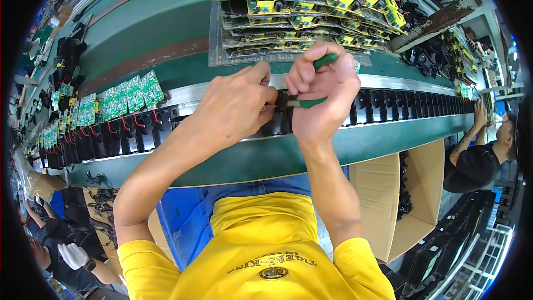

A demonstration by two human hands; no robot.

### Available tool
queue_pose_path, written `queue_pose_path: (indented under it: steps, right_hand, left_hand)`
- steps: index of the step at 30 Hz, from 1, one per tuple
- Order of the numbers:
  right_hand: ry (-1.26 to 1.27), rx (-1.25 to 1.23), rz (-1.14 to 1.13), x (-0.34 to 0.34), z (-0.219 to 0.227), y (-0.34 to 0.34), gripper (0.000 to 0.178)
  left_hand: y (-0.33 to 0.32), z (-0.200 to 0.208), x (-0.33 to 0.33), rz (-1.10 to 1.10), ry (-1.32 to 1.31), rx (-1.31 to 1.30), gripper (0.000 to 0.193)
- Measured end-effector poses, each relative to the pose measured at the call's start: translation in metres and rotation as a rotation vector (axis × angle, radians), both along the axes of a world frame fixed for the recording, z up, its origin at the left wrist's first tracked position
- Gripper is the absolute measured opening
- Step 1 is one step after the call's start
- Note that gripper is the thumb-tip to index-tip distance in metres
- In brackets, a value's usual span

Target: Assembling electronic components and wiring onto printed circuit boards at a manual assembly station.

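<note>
Green-handled pliers (312, 102) rest in my right hand (333, 91), which is curled round their spread handles, palm partly turned up. The jaws point left, close to the fingertips of my left hand (233, 103). Those left fingers are pinched together over the row; whatever is between them is hidden. Beneath both hands runs a long row of black plastic housings (388, 106) in a metal rail. To the left, green circuit boards (116, 100) stand on the housings, with red wires showing below them.
Layered trays of yellow-and-green circuit boards (302, 22) are stacked beyond my hands. A rusty metal beam (438, 25) juts in at right. Below the green bench edge (266, 161) are an open cardboard box (377, 200) and a blue bin (183, 216). Co-workers (477, 164) sit at both sides.
</note>
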State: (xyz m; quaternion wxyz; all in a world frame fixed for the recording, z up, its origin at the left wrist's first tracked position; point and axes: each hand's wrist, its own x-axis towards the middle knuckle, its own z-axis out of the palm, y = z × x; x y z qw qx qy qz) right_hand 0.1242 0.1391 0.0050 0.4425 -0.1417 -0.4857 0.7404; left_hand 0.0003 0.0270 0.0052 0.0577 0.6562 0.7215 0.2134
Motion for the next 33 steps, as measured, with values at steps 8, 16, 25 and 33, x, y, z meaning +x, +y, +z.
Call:
queue_pose_path:
  steps: [8, 16, 25, 33]
  right_hand:
    - [0.029, -0.02, 0.059, -0.015, -0.008, 0.004, 0.035]
    - [0.105, 0.112, 0.184, -0.005, -0.016, 0.018, 0.022]
    - [-0.706, 1.125, -0.175, 0.081, 0.015, -0.029, 0.025]
    - [-1.03, 1.487, -0.201, 0.09, -0.016, -0.025, 0.021]
  left_hand:
    - [0.002, -0.003, -0.005, -0.027, -0.015, 0.007, 0.011]
    - [0.007, 0.004, -0.001, -0.04, 0.002, -0.053, 0.009]
    - [0.018, 0.051, -0.023, -0.185, -0.001, -0.394, 0.025]
    - [0.041, 0.035, -0.007, 0.135, 0.273, 0.087, 0.053]
